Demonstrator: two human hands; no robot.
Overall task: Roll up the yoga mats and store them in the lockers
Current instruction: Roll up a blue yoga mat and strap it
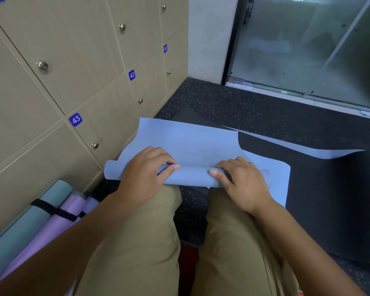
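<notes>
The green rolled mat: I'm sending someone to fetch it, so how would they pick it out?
Look at the foot of the beige lockers, low on the left. A black strap bundles rolled mats there; the green mat lies nearest the lockers, beside a purple mat.

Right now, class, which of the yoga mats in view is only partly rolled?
The blue mat under both hands: its near end is curled into a roll, the rest lies flat on the floor. The green mat and purple mat are fully rolled beside the lockers.
</notes>
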